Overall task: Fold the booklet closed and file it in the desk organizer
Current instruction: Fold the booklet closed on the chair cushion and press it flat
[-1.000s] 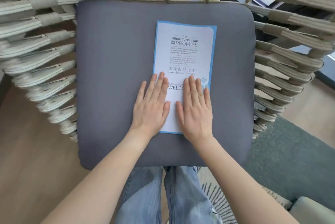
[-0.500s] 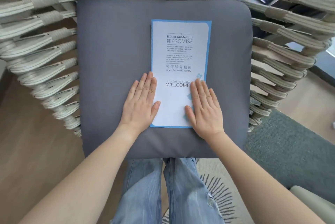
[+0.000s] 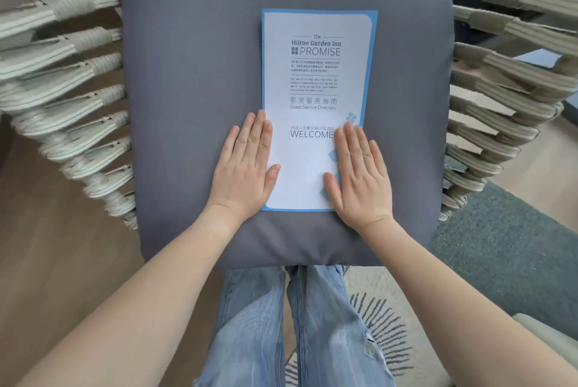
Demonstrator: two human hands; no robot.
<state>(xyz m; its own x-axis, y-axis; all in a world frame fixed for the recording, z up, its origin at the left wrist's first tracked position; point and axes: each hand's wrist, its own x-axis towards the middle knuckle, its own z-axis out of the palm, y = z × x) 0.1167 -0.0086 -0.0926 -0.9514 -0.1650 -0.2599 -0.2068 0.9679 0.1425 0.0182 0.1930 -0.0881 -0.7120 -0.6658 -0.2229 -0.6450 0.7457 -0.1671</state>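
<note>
A white booklet (image 3: 316, 86) with a blue border lies closed and flat on a grey seat cushion (image 3: 194, 105), its cover reading "Hilton Garden Inn PROMISE" and "WELCOME". My left hand (image 3: 245, 167) lies flat, palm down, over the booklet's lower left edge, fingers together. My right hand (image 3: 359, 174) lies flat over its lower right edge. Neither hand grips the booklet. No desk organizer is in view.
The cushion sits in a woven rope chair (image 3: 62, 80) whose sides rise left, right and behind. My legs in blue jeans (image 3: 297, 324) stand at the cushion's front edge. A green rug (image 3: 506, 249) lies at the right, wooden floor (image 3: 47, 245) at the left.
Both hands have slid apart from the middle of the booklet's lower half out to its left and right edges, uncovering the word "WELCOME". The booklet stays flat.
</note>
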